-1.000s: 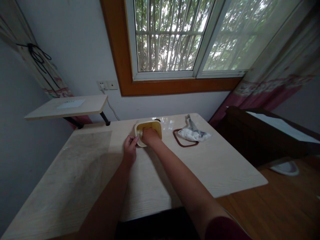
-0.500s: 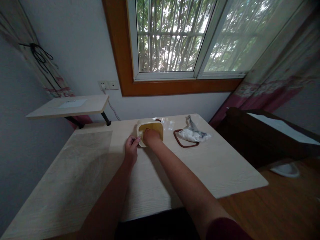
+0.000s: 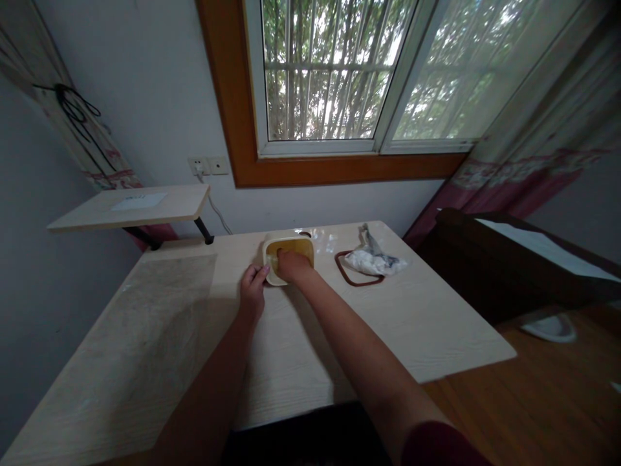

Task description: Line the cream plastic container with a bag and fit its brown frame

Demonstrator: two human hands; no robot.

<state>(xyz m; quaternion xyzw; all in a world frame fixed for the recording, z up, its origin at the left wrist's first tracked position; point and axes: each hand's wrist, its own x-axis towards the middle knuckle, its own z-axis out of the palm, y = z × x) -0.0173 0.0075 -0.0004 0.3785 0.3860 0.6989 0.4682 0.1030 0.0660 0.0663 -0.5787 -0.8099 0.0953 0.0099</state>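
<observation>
Around the right hand stands a cream-rimmed container.

Smooth plastic container, crinkled bag

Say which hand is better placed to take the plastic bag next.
Likely the right hand: though inside the container, it is nearer the plastic bag; the left hand holds the container's left edge.
</observation>
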